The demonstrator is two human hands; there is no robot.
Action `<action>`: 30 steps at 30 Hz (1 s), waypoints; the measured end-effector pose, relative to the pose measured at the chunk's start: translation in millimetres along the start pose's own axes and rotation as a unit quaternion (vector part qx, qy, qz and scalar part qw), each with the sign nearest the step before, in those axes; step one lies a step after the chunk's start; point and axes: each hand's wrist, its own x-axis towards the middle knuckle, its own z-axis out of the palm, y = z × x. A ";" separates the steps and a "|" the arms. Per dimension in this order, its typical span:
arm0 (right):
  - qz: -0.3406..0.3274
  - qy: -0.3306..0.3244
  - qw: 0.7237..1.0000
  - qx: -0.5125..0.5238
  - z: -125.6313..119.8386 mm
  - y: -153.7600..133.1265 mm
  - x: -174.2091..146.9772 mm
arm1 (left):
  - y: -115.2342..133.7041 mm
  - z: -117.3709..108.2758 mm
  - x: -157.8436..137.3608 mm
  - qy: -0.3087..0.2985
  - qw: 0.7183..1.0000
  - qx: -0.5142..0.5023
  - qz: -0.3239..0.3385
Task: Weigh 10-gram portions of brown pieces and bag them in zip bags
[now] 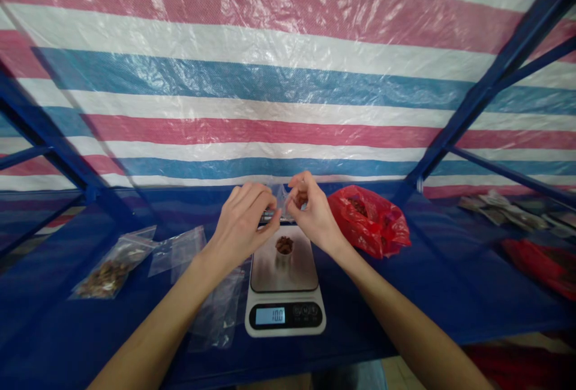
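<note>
Both hands are raised above the back edge of a kitchen scale (pixel 284 285). My left hand (pixel 245 219) is closed on one side of a clear plastic bag (pixel 279 197). My right hand (pixel 312 207) pinches the bag's other side, with thumb and fingertips together. On the scale's steel plate stands a small metal cup (pixel 284 256) heaped with brown dried pieces (pixel 284 244). The display (pixel 270 316) reads 10.0. Just right of my right hand sits an open red plastic bag (pixel 369 222) with dark contents.
A filled zip bag of brown pieces (pixel 105 273) lies at left on the blue shelf (pixel 355 312). Clear zip bags (pixel 180 251) lie beside it, others under my left forearm. Blue posts (pixel 468 102) frame both sides; a striped sheet (pixel 270 90) hangs behind. More packets (pixel 504 207) lie far right.
</note>
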 end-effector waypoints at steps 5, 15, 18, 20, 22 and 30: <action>0.063 -0.052 0.985 0.151 4.2 -8.0 -0.3 | -6.2 9.4 -5.8 -0.063 0.997 0.026 0.041; -0.250 0.039 0.958 -0.135 -8.5 -22.5 -11.1 | -12.2 4.5 -6.1 -0.067 0.997 0.047 -0.014; -0.335 -0.026 0.927 -0.169 -13.5 -24.7 -14.6 | -13.7 3.4 -7.4 -0.085 0.996 0.011 -0.032; -0.356 -0.041 0.921 -0.153 -13.7 -24.7 -15.3 | -14.5 3.5 -8.5 -0.090 0.995 -0.004 -0.045; -0.360 -0.054 0.921 -0.136 -13.0 -23.9 -14.9 | -15.7 3.6 -9.5 -0.092 0.994 -0.017 -0.058; -0.349 0.003 0.919 -0.181 -17.2 -23.8 -12.8 | -18.2 3.2 -10.5 -0.098 0.990 -0.030 -0.094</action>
